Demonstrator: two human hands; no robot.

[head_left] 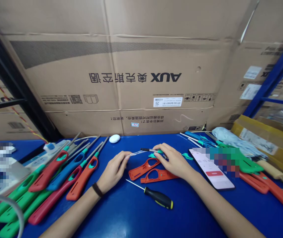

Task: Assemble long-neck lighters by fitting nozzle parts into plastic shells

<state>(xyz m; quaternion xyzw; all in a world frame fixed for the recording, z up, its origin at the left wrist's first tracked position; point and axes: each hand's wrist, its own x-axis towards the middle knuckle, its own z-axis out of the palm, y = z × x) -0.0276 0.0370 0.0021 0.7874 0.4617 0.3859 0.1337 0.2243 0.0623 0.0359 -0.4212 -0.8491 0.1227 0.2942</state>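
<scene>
Screwdriver (157, 197) lies loose within reach, just below a two-handed grip on a thin tube (137, 152)
Left hand (113, 170) pinches one end, right hand (174, 162) grasps the green-tipped other, so it hangs stretched clear of the table; orange shell halves (145, 168) lie open directly beneath; phone (212, 172) right of the grip; lighters (64, 172) fanned left.

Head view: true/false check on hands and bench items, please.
1. The left hand and right hand each pinch an end of the thin rod. True.
2. The screwdriver is held in the right hand. False: it lies on the blue table between the forearms.
3. Two orange handle shells lie between the hands. True.
4. The phone lies left of the left hand. False: it lies right of the right hand.
</scene>
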